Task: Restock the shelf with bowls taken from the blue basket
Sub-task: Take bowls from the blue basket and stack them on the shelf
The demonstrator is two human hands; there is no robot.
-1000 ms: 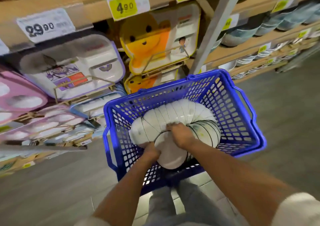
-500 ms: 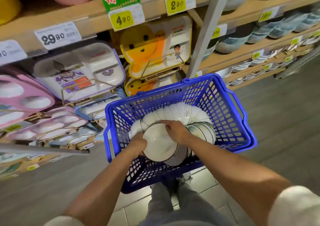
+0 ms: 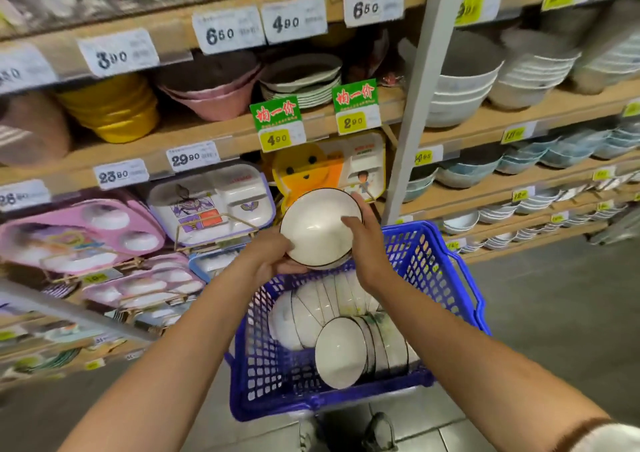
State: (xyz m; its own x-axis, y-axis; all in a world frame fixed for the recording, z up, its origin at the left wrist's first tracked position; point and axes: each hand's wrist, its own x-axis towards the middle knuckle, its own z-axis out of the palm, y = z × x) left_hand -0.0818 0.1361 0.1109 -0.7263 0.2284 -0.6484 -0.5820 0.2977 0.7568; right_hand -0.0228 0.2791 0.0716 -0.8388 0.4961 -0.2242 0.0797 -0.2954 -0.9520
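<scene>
Both hands are clamped on a small stack of bowls (image 3: 320, 226). The left hand (image 3: 273, 257) cups its lower left edge, and the right hand (image 3: 369, 247) grips the right edge with the thumb hooked over the rim. The stack hangs between them, above the far left corner of the blue basket (image 3: 462, 278) and just in front of the children's trays (image 3: 211, 202). Its mouth is tipped back towards the person, so the axis through the nested bowls runs forward, towards the shelving. The bowl shelves (image 3: 485, 112) lie ahead and to the right, beyond the grey post (image 3: 415, 105), which puts them on the right hand's side. My judgement is that the carry goes rightward and the stack must be turned mouth-up before it is set down. Which shelf takes this pattern I cannot tell. By count there are two hands, one basket and one held stack. That stack has at least two bowls, since a second rim shows beneath the first, and any more are hidden. In the basket a curved row of bowls (image 3: 341, 351) lies nested on its side. It shows roughly a dozen rims, too blurred to count exactly.
</scene>
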